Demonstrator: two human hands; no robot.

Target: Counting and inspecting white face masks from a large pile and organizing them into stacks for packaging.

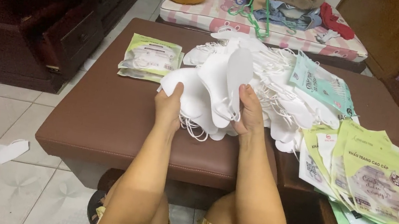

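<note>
Both hands are busy here. My left hand and right hand are each closed around the edges of a small stack of white masks, holding it up just over the brown surface. Right behind the stack there's a big loose pile of masks with ear loops tangled everywhere, so most of it looks unsorted to me. Off to my right sits a fan of flat empty pouches, green and pale yellow, none filled as far as I can see. Beyond my left hand lies one filled pouch, maybe two stacked. One stray mask is on the floor, down left. Early days, I'd say.
</note>
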